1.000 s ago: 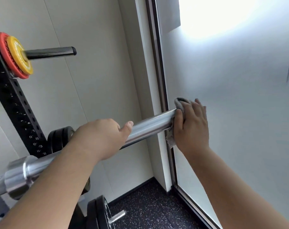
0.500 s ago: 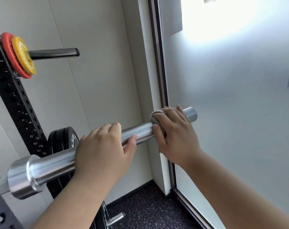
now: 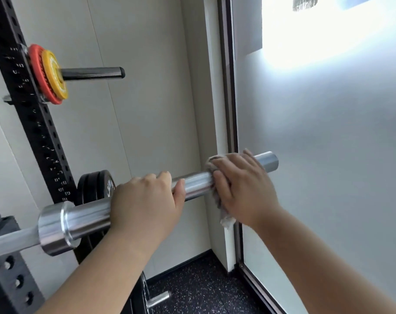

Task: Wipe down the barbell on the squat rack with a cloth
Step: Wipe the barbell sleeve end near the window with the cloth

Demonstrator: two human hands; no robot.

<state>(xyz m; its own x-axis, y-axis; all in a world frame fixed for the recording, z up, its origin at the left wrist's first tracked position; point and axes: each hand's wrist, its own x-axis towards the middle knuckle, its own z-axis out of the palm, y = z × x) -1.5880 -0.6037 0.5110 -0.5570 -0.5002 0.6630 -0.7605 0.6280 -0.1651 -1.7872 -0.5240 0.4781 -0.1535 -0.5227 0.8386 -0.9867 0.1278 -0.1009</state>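
The steel barbell [image 3: 88, 214] runs from the lower left up to its sleeve end at the right. My left hand [image 3: 145, 202] grips the sleeve near its middle, fingers curled over the top. My right hand [image 3: 242, 189] holds a grey cloth [image 3: 224, 217] wrapped round the sleeve a short way in from the end. A corner of the cloth hangs below the palm. The bare sleeve tip sticks out past my right fingers.
The black squat rack upright [image 3: 34, 123] stands at the left with red and yellow plates [image 3: 48, 73] on a peg. Black plates [image 3: 97, 184] hang behind the bar. A frosted glass panel [image 3: 328, 155] lies close beyond the bar's end. Speckled rubber floor [image 3: 197, 288] lies below.
My right hand slid the cloth from the bar's very end inward along the sleeve, baring the tip. My left hand closed its fingers over the sleeve.
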